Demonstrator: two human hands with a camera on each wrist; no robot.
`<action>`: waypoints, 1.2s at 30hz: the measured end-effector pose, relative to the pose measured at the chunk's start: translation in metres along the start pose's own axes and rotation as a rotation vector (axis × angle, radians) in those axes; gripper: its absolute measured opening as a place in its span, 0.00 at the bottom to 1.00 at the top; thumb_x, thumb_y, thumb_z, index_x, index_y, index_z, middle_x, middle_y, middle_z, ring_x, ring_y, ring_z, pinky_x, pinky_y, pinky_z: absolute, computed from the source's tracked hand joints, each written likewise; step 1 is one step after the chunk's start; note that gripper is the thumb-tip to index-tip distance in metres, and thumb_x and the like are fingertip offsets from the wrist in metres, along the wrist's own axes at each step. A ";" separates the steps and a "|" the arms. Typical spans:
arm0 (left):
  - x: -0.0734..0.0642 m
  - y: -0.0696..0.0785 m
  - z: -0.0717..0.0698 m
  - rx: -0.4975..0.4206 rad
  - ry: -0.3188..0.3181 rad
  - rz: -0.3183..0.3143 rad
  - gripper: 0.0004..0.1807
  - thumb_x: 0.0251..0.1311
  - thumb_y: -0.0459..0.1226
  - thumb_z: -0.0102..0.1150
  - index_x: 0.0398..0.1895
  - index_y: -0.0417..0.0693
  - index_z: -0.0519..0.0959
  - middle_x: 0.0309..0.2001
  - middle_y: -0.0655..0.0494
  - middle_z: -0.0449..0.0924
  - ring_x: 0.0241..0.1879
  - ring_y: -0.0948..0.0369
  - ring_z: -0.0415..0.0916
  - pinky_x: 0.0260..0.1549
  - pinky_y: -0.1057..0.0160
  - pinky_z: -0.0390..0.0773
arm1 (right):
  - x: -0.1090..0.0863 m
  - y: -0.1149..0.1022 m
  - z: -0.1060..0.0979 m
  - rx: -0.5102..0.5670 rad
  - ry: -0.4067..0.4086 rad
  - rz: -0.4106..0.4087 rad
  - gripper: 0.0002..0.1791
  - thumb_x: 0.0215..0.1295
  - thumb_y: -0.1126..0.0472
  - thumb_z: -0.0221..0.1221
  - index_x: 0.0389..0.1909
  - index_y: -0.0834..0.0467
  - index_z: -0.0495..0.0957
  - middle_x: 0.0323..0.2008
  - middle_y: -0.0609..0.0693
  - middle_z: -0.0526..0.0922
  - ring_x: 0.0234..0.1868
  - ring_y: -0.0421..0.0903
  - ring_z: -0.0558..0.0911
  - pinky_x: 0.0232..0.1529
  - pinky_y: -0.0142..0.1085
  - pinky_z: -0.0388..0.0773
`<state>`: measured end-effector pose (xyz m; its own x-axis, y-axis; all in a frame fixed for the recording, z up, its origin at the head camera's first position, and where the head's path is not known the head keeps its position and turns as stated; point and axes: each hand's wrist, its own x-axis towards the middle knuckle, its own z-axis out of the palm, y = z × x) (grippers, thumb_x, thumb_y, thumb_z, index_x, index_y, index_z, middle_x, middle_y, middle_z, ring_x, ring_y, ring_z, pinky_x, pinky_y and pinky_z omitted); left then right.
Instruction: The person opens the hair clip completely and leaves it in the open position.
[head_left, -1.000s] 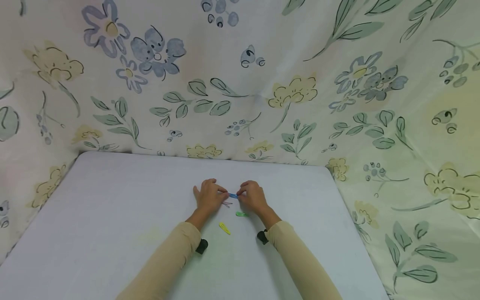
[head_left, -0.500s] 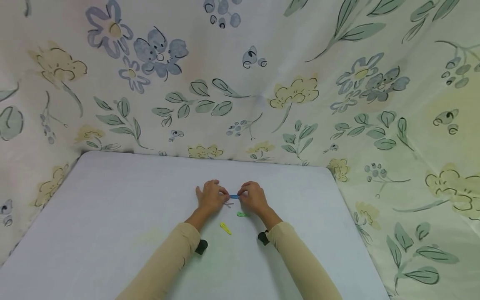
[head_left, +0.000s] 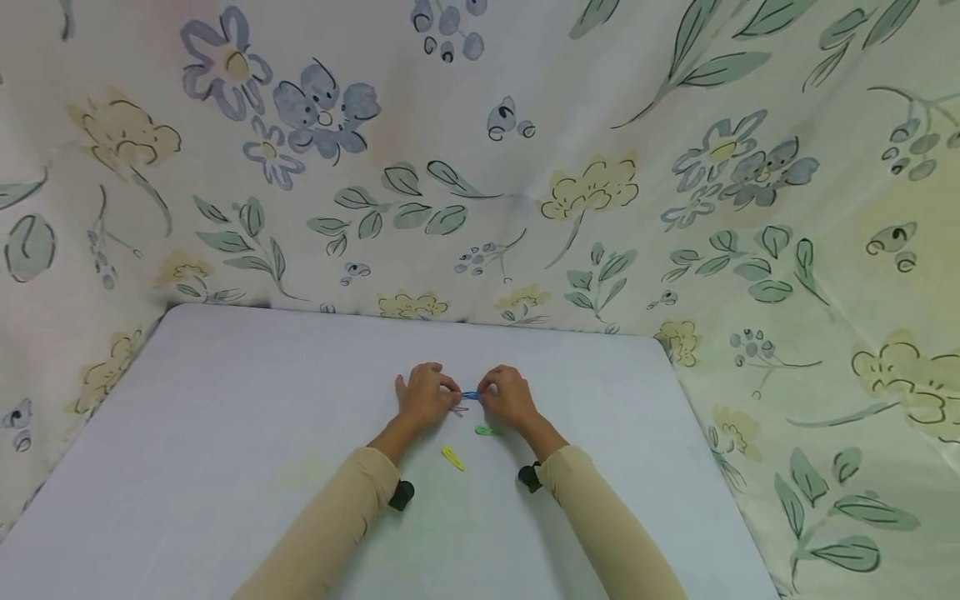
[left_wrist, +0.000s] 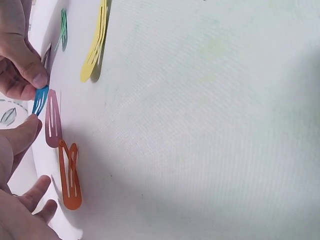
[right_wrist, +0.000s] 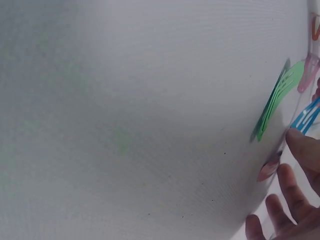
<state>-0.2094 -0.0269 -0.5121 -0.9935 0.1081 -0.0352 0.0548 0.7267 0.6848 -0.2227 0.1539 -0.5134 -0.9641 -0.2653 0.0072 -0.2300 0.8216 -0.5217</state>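
Note:
A blue snap hair clip (head_left: 470,396) is stretched between my two hands near the far part of the table. My left hand (head_left: 426,395) pinches one end with thumb and finger, its other fingers spread out. The opposite end is pinched by my right hand (head_left: 510,395). In the left wrist view, a pink snap clip (left_wrist: 53,120) and an orange one (left_wrist: 71,180) lie end to end beside the left hand; the left hand hides the orange one in the head view. Closer to my body are a green clip (head_left: 485,430) and a yellow clip (head_left: 453,458).
The white table (head_left: 247,433) ends at a floral-patterned cloth (head_left: 465,217) along the back and sides. In the right wrist view, a small reddish-brown piece (right_wrist: 270,167) lies by the right fingers. A black wrist camera (head_left: 402,496) sits under the left sleeve.
Both hands keep their pinch on the blue hair clip, which shows slightly more widely with its slots now visible. The whole head view has shifted a little; the other clips lie as before.

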 end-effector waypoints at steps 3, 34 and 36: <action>-0.001 0.001 -0.003 -0.011 -0.002 0.004 0.02 0.59 0.39 0.68 0.31 0.54 0.89 0.64 0.44 0.73 0.70 0.46 0.59 0.65 0.27 0.40 | 0.000 0.000 -0.001 0.010 -0.003 -0.015 0.02 0.60 0.68 0.66 0.34 0.60 0.85 0.47 0.55 0.82 0.56 0.55 0.76 0.61 0.52 0.70; 0.002 -0.012 -0.035 -0.702 -0.253 -0.123 0.16 0.67 0.43 0.62 0.50 0.40 0.83 0.70 0.47 0.69 0.72 0.48 0.60 0.67 0.47 0.64 | -0.005 -0.012 -0.036 0.776 -0.179 0.225 0.12 0.71 0.63 0.57 0.48 0.65 0.83 0.48 0.54 0.85 0.54 0.53 0.79 0.66 0.53 0.65; 0.002 -0.014 -0.037 -0.747 -0.284 -0.138 0.17 0.67 0.43 0.62 0.51 0.40 0.82 0.70 0.48 0.68 0.72 0.49 0.61 0.65 0.48 0.66 | -0.005 -0.013 -0.037 0.803 -0.192 0.219 0.13 0.72 0.63 0.57 0.49 0.67 0.83 0.50 0.56 0.84 0.56 0.57 0.77 0.66 0.52 0.65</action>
<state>-0.2161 -0.0614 -0.4949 -0.9180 0.2914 -0.2691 -0.2466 0.1123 0.9626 -0.2197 0.1632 -0.4747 -0.9199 -0.2830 -0.2715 0.1927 0.2768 -0.9414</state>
